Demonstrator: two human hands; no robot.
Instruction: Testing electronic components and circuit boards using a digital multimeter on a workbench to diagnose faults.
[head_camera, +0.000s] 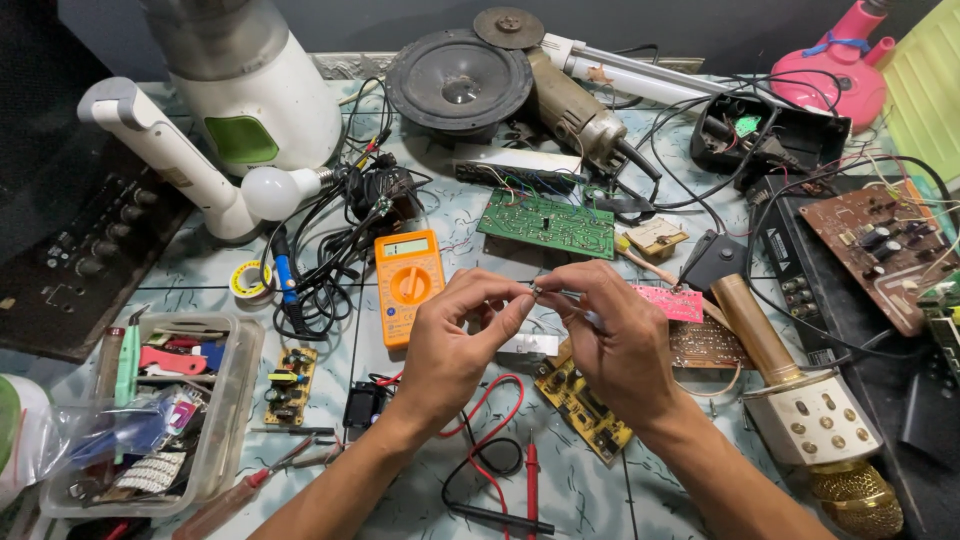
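At the centre of the frame a small metal part (537, 291), too tiny to identify surely, is pinched between the fingertips of both hands. The left hand (455, 345) curls inward, its grip closed on the part; the right hand (615, 345) mirrors it, also holding a thin silvery tool (585, 312). Both forearms rise from the lower edge. Beneath lies a cluttered table (200, 262): an orange multimeter (408, 283) left of the hands, a green circuit board (546, 223) above.
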